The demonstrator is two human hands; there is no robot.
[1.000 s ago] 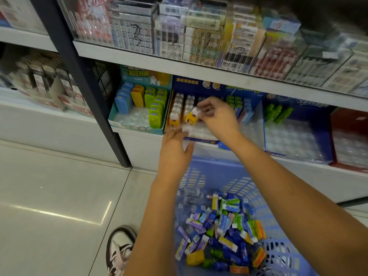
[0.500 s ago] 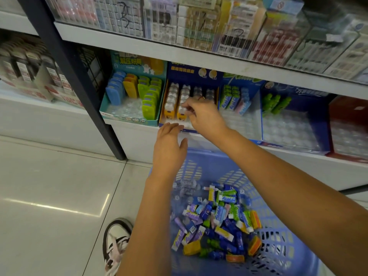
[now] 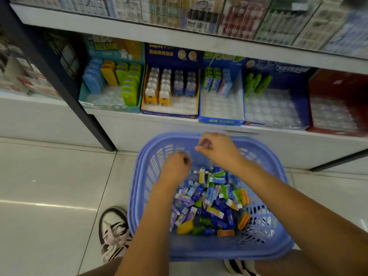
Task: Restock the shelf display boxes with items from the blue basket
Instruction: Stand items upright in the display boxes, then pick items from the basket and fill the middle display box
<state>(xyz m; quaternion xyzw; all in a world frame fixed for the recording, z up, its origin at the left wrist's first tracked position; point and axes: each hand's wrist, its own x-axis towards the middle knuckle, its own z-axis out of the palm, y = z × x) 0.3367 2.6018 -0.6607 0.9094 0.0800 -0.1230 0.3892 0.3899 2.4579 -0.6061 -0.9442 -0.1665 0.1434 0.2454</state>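
1 blue basket (image 3: pixel 219 251): mixed packets (image 3: pixel 209 202) | navy display box (image 3: pixel 171 51): 4 rows | left hand (image 3: pixel 175 168), right hand (image 3: pixel 219 151): curled grip, contents unclear

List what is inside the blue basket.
The blue basket holds a loose heap of small packets, blue, purple, green, yellow, orange. The left forearm covers part of the heap; lower layers are hidden.

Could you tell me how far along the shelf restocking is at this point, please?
Done: the dark blue box holds four short rows, front cells bare. In hand: the left hand and right hand are over the blue basket, fingers curled; blur hides any grip. Left: a large pile of items sits in the basket, and the light blue box and red box show mostly empty trays.
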